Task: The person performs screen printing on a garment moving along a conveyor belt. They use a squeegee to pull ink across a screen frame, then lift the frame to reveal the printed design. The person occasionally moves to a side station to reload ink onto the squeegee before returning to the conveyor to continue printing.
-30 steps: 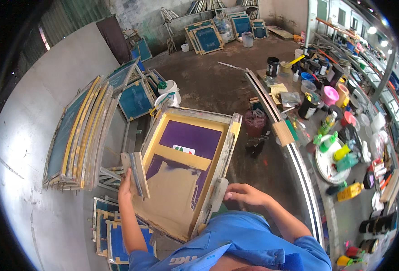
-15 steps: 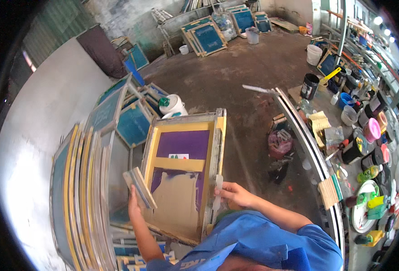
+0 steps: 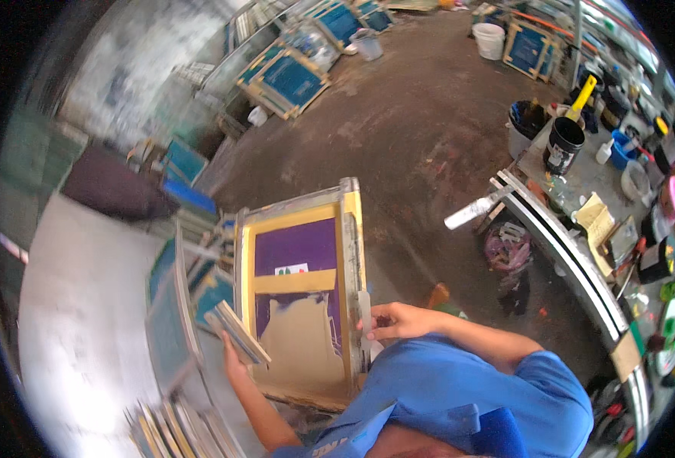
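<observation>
A screen-printing frame [image 3: 294, 200] with yellow tape inside its border is in front of me. Its mesh is purple, and the lower part is smeared with beige ink [image 3: 307, 343]. A small card with green and red marks [image 3: 290, 269] shows above the middle tape strip. My left hand [image 3: 235, 360] is closed around a wooden squeegee [image 3: 237, 334], tilted over the frame's left side. At the right rail, my right hand [image 3: 400, 320] pinches a flat, translucent scraper-like strip [image 3: 365, 311] that stands upright. What bears the frame is hidden.
More frames [image 3: 173, 305] lean to my left, with a row of frame edges [image 3: 177, 427] at lower left. A rail [image 3: 574, 244] runs on the right beside a bench with a black tub [image 3: 563, 145]. A pink bag [image 3: 508, 246] is on the floor.
The whole view has swung, showing more floor ahead and less of the left-hand stack. Both hands keep their holds, with the squeegee and strip in nearly the same places against the frame.
</observation>
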The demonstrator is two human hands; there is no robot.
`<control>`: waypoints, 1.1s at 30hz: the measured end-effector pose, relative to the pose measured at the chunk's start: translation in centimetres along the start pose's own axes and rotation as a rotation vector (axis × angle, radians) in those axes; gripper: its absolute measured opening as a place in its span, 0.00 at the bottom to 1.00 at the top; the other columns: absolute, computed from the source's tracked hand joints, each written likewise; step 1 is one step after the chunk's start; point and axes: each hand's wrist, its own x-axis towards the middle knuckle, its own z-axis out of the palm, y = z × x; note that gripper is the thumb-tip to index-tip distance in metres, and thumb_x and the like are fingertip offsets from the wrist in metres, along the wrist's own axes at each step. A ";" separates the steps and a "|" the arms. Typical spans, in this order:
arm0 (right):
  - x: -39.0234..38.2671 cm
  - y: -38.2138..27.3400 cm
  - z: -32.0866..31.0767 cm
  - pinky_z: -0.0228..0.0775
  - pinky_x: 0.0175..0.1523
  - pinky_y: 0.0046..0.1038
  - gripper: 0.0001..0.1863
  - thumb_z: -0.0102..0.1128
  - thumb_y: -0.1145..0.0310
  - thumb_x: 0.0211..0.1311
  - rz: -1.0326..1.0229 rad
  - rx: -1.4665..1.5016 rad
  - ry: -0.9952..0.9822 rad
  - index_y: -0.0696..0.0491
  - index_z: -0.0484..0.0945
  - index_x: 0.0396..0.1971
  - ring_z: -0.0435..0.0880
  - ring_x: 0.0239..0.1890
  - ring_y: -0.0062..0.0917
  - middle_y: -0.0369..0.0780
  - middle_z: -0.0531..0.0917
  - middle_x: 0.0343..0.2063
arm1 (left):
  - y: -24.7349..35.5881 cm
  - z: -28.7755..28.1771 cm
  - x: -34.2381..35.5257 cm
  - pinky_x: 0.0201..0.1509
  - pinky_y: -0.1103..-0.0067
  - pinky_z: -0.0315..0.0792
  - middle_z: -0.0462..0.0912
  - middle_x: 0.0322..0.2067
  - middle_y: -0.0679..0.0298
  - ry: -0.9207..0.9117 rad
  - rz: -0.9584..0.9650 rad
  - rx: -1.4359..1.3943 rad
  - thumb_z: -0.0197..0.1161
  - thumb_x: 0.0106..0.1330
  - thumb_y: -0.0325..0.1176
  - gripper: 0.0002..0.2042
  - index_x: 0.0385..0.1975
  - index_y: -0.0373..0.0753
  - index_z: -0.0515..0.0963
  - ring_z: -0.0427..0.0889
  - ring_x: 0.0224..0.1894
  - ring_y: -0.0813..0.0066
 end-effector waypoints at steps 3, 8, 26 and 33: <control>4.7 1.1 -4.6 0.70 0.49 0.29 0.23 0.61 0.57 0.67 -0.054 0.002 -0.006 0.54 0.75 0.57 0.78 0.42 0.22 0.37 0.82 0.39 | -3.8 -0.4 11.1 0.75 0.69 0.48 0.55 0.72 0.57 0.024 0.015 -0.001 0.51 0.67 0.66 0.44 0.72 0.37 0.53 0.55 0.72 0.61; 8.4 1.7 -9.8 0.70 0.49 0.29 0.24 0.63 0.57 0.65 -0.140 0.070 0.102 0.55 0.75 0.55 0.78 0.42 0.23 0.37 0.82 0.38 | -3.0 5.8 20.4 0.75 0.65 0.48 0.52 0.73 0.57 -0.054 -0.049 -0.037 0.52 0.64 0.69 0.47 0.73 0.38 0.51 0.53 0.73 0.58; 17.2 5.0 -34.8 0.55 0.71 0.34 0.44 0.68 0.61 0.61 -0.328 -0.050 0.942 0.58 0.53 0.71 0.62 0.68 0.27 0.41 0.65 0.66 | 9.2 76.8 49.8 0.74 0.64 0.51 0.51 0.73 0.59 -1.144 0.238 0.066 0.52 0.67 0.64 0.43 0.74 0.42 0.50 0.56 0.72 0.58; 8.3 4.4 -46.9 0.60 0.64 0.29 0.33 0.68 0.57 0.61 -0.448 0.073 1.571 0.53 0.66 0.62 0.68 0.59 0.21 0.36 0.72 0.54 | 12.7 91.7 43.9 0.73 0.63 0.52 0.52 0.73 0.60 -1.461 0.246 0.043 0.51 0.69 0.63 0.41 0.74 0.43 0.50 0.57 0.71 0.58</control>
